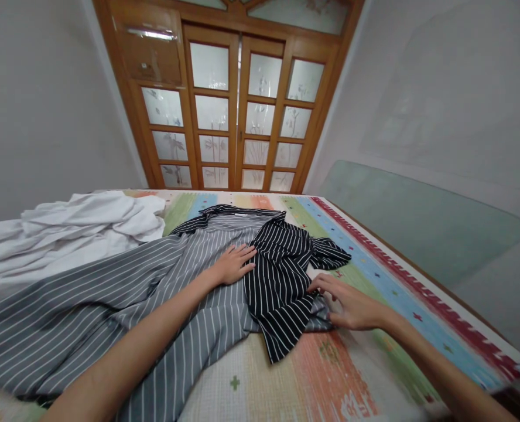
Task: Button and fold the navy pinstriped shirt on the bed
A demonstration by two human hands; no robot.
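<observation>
A striped shirt-like garment (pixel 163 287) lies spread on the bed, its grey side showing at left and a black, white-striped part (pixel 277 269) folded over at right. The collar points toward the doors. My left hand (pixel 233 265) rests flat on the cloth where grey meets black, fingers stretched out. At the garment's right edge is my right hand (pixel 348 302), fingers bent and thumb apart from them. Its fingertips touch the black fabric, and the thumb is beside a small grey portion. Both hands lie on or against the garment without a visible grip.
A crumpled white cloth (pixel 88 228) is heaped at the left. Beneath everything is a bed sheet (pixel 216 387) with coloured stripes and small crosses. Wooden doors with glass panes (pixel 238 111) stand beyond the bed. A pale wall (pixel 462 88) with a green panel (pixel 409 211) borders the right side.
</observation>
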